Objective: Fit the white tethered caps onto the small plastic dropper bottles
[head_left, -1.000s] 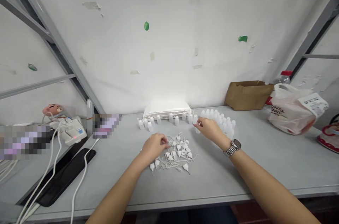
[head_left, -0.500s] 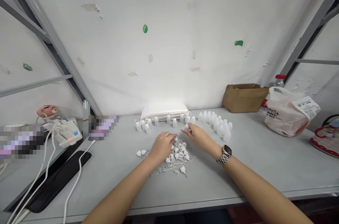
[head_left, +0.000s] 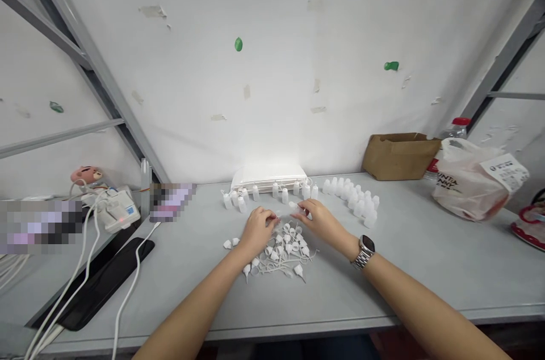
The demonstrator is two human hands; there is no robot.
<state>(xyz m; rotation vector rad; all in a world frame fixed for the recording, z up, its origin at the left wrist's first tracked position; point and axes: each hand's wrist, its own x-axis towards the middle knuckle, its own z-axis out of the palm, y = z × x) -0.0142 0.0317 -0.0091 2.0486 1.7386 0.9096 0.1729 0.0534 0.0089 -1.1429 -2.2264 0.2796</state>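
1. R hand (head_left: 318,217): grip narrow, holding a small bottle (head_left: 294,208) btwn thumb & fingers, just above the bench (head_left: 349,297). Bottle was tipped over, neck end toward L hand; prob. held by the side so its top end was left uncovered.
2. L hand (head_left: 258,230): at the far L edge of the cap pile (head_left: 288,248), fingertips close together, facing the held bottle but apart from it. Pale blur at the tips; couldn't tell if that grip had a piece in it.
3. Cap pile lay btwn the forearms, white nozzle caps w/ thin tips & strap loops, tangled. Looked placed centrally b/c either hand could get at it quickly. Two loose caps (head_left: 232,243) sat L of the L hand.
4. Bottle cluster (head_left: 369,218) stood upright to the R, beyond the R wrist, no nozzles visible; prob. put there as the R hand's nearest supply.
5. Back bottles (head_left: 285,196) stood upright, spread out before a white stack (head_left: 268,172), at least some w/ caps on. Seemingly set back to keep them separate from the bare ones & leave working room up front.
6. Carton (head_left: 400,158) & plastic bag (head_left: 464,184) were far R, power strip (head_left: 121,211) far L, approx. out of the arms' way.
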